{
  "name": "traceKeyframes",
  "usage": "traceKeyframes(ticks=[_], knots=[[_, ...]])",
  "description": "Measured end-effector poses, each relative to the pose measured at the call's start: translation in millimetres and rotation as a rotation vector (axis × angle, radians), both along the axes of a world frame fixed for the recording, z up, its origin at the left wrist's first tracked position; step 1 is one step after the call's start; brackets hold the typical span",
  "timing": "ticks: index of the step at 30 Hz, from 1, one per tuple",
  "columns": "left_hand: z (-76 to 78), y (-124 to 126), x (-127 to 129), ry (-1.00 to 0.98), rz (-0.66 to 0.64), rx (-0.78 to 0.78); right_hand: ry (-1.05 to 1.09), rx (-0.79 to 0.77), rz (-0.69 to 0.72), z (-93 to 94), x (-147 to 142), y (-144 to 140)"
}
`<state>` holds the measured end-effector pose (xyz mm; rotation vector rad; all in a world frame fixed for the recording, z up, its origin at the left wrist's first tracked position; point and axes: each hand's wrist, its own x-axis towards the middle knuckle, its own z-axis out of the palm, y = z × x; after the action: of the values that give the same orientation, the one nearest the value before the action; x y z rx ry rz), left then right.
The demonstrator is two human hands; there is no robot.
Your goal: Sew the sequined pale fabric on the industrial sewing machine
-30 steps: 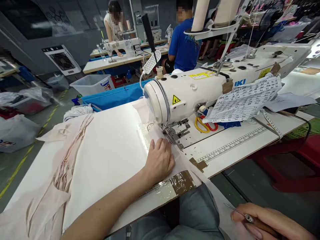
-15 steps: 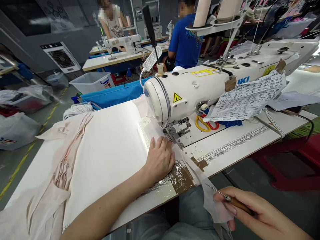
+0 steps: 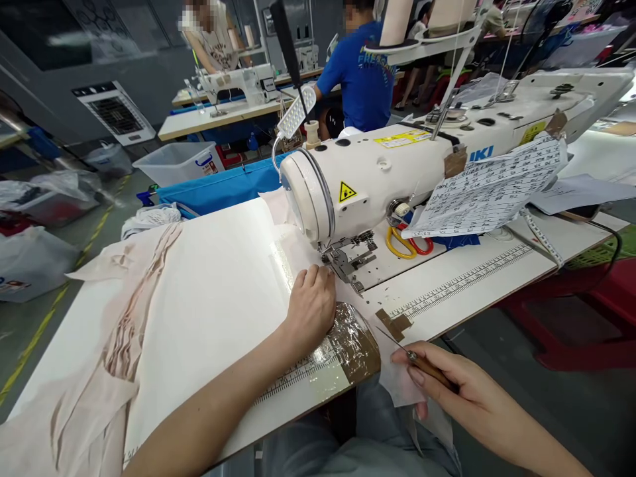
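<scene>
My left hand [image 3: 312, 305] rests beside the presser foot [image 3: 342, 258] of a white sewing machine [image 3: 368, 179]. Its fingers are curled together on a strip of pale pink fabric [image 3: 298, 252]; the fingertips are partly hidden. At the table's front edge, my right hand [image 3: 437, 377] closes around the wooden handle of an awl [image 3: 417, 361], whose thin metal point is directed up and left toward the machine. The fabric's near end [image 3: 400, 387] hangs over the edge beneath this hand, by its fingers.
Gathered pale pink fabric [image 3: 134, 318] lies on the table's left. Yellow- and red-handled scissors [image 3: 400, 244] rest by the machine, near a printed sheet [image 3: 489, 189]. A ruler scale [image 3: 462, 281] runs along the table. Two people work at machines behind.
My right hand has moved left and up with the awl, closer to the machine, and the fabric end has shifted with it. My left hand stays by the presser foot.
</scene>
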<state>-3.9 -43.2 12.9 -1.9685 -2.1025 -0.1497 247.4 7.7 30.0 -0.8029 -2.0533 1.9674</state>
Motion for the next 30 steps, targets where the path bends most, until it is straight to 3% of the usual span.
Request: traceKeyframes(ticks=[5,8,13,18,24,30], knots=[[-7.0,4.7,-8.8,0.051,0.015,-0.004,0.065,-0.439,-0.215,-11.6,-10.2,-30.1],[-5.7,2.0,-9.1,0.013,0.007,-0.003,0.058,-0.58,-0.312,-20.9,-13.5,-47.1],[1.8,-2.5,-5.2,-0.069,-0.009,-0.019,0.066,-0.485,-0.357,-29.6,-13.6,-52.3],[0.5,5.5,-12.4,-0.092,-0.006,-0.015,0.066,-0.352,-0.282,-31.0,-13.0,-42.8],[-3.2,10.8,-25.6,-0.123,-0.011,-0.015,0.074,-0.335,-0.324,-27.0,-17.1,-40.6],[2.6,-0.7,-13.3,-0.11,-0.022,-0.016,0.048,-0.285,-0.289,-23.7,-14.5,-41.5]])
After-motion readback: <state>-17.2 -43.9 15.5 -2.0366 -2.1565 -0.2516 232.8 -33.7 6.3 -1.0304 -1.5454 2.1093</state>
